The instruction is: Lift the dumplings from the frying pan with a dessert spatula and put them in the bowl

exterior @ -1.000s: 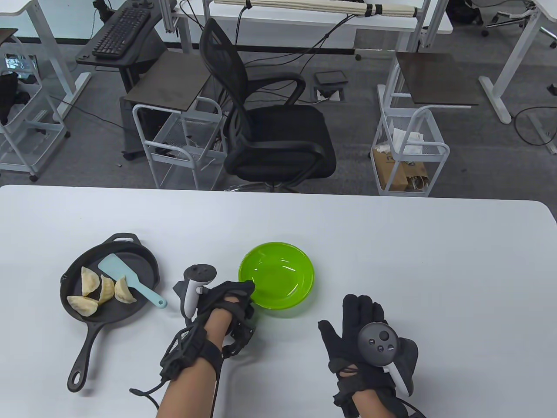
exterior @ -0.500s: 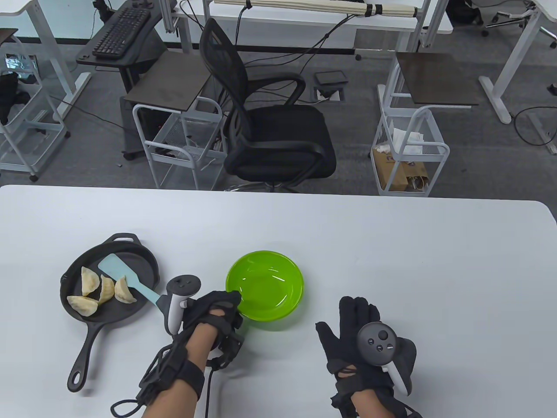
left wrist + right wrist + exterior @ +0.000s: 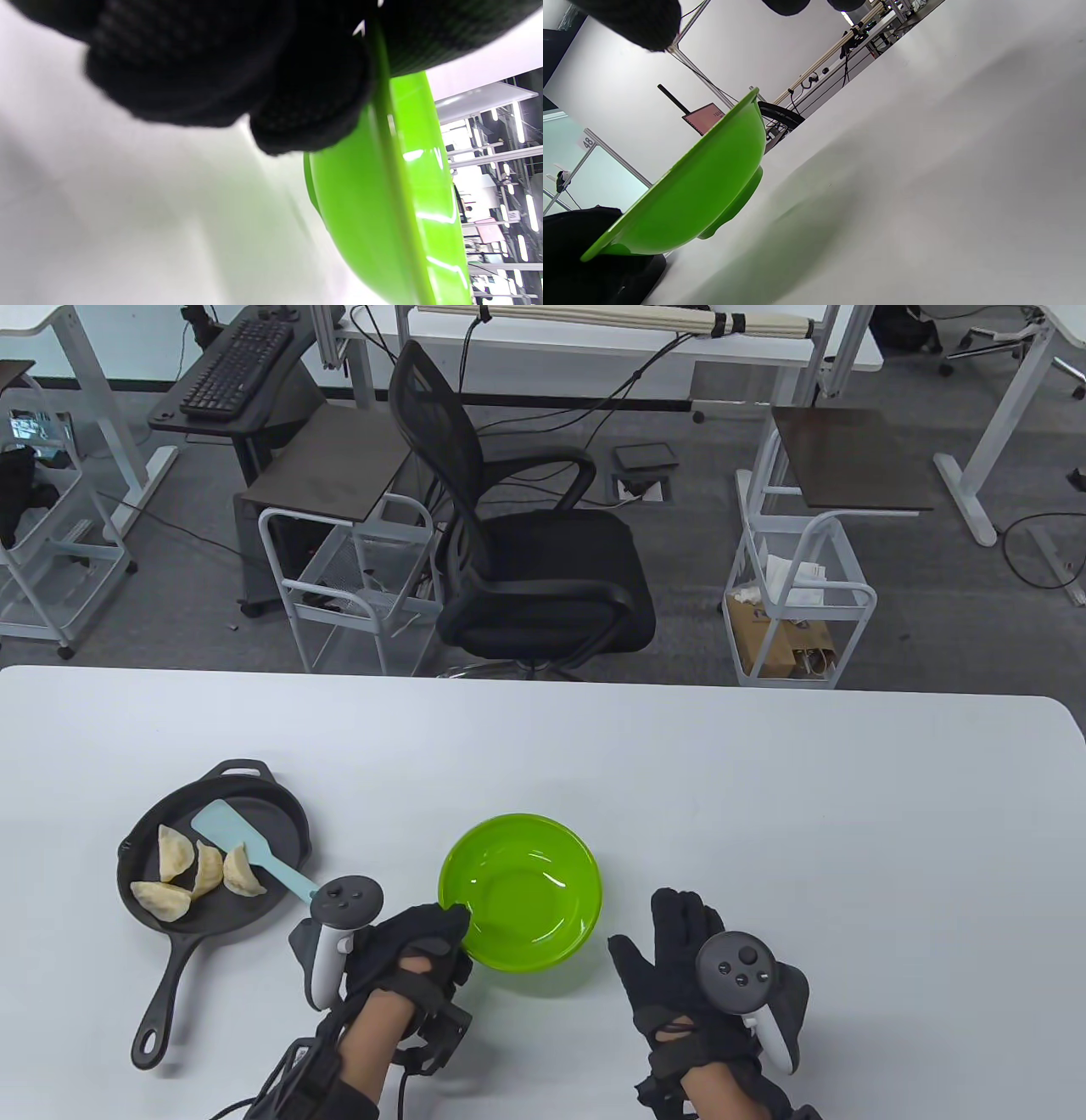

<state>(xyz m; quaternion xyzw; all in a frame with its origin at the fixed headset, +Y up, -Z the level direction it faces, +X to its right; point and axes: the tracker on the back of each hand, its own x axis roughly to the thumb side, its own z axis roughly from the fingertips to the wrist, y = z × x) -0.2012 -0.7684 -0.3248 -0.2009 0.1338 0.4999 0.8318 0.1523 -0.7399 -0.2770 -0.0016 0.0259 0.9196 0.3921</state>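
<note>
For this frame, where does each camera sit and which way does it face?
Table view: above, looking down at the table; both gloved hands show.
Left wrist view: low beside the bowl; left hand pinches its rim.
Right wrist view: low over the table, facing the bowl; right hand fingertips at top.
All share the bowl.

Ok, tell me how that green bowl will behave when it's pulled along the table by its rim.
The green bowl looks like thin glossy plastic, so probably light and easy to slide. Its small foot, seen in the right wrist view, suggests it may tip. The left hand pinches only the rim, which could slip.
</note>
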